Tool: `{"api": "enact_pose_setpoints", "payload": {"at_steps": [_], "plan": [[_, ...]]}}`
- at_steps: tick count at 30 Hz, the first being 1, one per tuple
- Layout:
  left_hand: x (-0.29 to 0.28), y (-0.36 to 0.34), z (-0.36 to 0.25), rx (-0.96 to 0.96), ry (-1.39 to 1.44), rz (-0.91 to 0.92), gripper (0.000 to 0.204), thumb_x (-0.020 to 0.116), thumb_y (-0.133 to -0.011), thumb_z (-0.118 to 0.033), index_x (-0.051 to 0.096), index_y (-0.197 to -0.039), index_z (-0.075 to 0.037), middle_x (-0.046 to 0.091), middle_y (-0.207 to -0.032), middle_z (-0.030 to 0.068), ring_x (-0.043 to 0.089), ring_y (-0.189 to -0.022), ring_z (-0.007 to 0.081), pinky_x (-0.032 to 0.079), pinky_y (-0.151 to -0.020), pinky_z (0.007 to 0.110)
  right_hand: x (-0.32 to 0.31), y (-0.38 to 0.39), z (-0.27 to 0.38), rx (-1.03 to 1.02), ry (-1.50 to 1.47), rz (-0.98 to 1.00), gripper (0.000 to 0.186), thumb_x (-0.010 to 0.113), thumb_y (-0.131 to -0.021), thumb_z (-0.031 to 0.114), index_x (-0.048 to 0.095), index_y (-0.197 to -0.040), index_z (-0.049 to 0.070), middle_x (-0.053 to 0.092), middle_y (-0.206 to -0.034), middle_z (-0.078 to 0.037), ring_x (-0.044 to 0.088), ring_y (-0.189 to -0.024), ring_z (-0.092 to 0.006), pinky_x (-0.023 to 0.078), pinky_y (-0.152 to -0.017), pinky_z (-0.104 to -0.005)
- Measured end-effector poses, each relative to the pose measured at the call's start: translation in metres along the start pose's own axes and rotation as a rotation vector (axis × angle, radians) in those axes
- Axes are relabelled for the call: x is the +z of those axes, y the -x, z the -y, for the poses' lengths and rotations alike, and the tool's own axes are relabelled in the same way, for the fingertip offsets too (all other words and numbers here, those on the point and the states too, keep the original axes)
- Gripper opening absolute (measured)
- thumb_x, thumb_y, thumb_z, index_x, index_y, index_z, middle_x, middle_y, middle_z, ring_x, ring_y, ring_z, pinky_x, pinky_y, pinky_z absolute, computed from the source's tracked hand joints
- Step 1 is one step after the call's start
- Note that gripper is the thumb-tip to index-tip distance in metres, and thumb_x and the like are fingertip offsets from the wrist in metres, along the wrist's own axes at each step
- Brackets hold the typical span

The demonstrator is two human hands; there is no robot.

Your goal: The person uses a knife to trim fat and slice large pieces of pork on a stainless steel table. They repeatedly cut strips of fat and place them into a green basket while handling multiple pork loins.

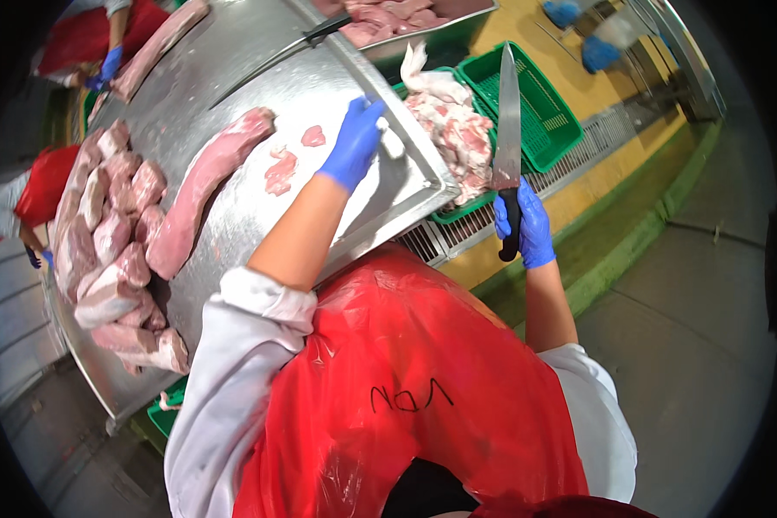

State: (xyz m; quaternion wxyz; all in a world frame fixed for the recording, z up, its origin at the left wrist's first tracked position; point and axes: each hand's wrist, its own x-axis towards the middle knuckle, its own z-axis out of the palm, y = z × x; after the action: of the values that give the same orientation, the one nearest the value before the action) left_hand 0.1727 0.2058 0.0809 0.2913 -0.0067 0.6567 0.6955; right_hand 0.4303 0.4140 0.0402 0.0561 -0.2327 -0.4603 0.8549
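Note:
My left hand point(350, 142), blue-gloved, is over the steel table near its raised edge, fingers apart and slightly curled, beside a small white piece point(393, 138). Small meat scraps point(281, 171) lie left of it, along with a long pink loin point(203, 203). My right hand point(527, 224) grips the black handle of a long knife point(508, 129), blade upright in the picture, beside green baskets. A pile of cut meat pieces point(112, 224) lies on the left part of the steel table point(198, 328).
A second knife point(311, 39) lies near the far edge. Beyond are a meat bin point(423, 39), a basket of fatty trimmings point(445, 129) and a green basket point(544, 138) over grating and yellow flooring. Two co-workers in red aprons point(47, 181) work at the left and upper left.

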Motion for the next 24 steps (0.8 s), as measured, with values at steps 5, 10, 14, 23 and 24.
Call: {"api": "enact_pose_setpoints", "payload": {"at_steps": [5,10,14,23,24], "plan": [[-0.136,-0.042,0.124,-0.119,-0.975,-0.936,0.096,0.07,-0.083,-0.06,0.037,-0.149,0.001,0.037,-0.151,0.03,0.04,-0.138,0.0448,0.034,-0.112,0.052,-0.027,0.069,-0.007,-0.017,-0.004,-0.2,0.043,0.044,-0.108,0.045,0.051,-0.128,0.007,0.056,-0.074,-0.005,0.05,-0.05,-0.0141,0.044,-0.046,-0.0272],[-0.11,-0.087,0.113,0.667,-1.25,-0.443,0.033,0.071,-0.083,-0.035,0.068,-0.091,-0.002,0.062,-0.103,0.0202,0.06,-0.096,0.0393,0.047,-0.095,0.05,-0.031,0.075,-0.015,-0.003,0.084,-0.296,0.043,0.046,-0.108,0.044,0.05,-0.13,0.007,0.057,-0.074,-0.006,0.051,-0.05,-0.0144,0.045,-0.046,-0.028],[-0.128,-0.054,0.131,0.688,-1.307,-0.275,0.007,0.065,-0.087,-0.013,0.065,-0.091,-0.007,0.062,-0.097,0.017,0.06,-0.091,0.0383,0.053,-0.077,0.048,-0.016,0.033,-0.01,0.05,0.213,-0.215,0.043,0.049,-0.107,0.042,0.051,-0.131,0.007,0.057,-0.072,-0.007,0.054,-0.051,-0.0151,0.049,-0.046,-0.0295],[-0.385,0.168,0.185,0.241,-1.3,-0.799,0.012,0.056,-0.095,-0.018,0.059,-0.094,-0.006,0.065,-0.087,0.02,0.065,-0.08,0.0421,0.053,-0.074,0.054,0.102,-0.087,-0.066,0.109,0.472,0.272,0.037,0.053,-0.107,0.033,0.052,-0.133,0.006,0.057,-0.071,-0.005,0.053,-0.049,-0.0132,0.046,-0.043,-0.0259],[-0.41,0.199,0.199,0.213,-1.182,-0.927,0.012,0.055,-0.095,-0.016,0.061,-0.098,-0.006,0.067,-0.091,0.021,0.065,-0.078,0.0427,0.053,-0.073,0.054,0.119,-0.101,-0.077,0.124,0.496,0.29,0.037,0.053,-0.107,0.033,0.052,-0.134,0.006,0.057,-0.07,-0.004,0.053,-0.049,-0.0131,0.046,-0.043,-0.0259]]}}
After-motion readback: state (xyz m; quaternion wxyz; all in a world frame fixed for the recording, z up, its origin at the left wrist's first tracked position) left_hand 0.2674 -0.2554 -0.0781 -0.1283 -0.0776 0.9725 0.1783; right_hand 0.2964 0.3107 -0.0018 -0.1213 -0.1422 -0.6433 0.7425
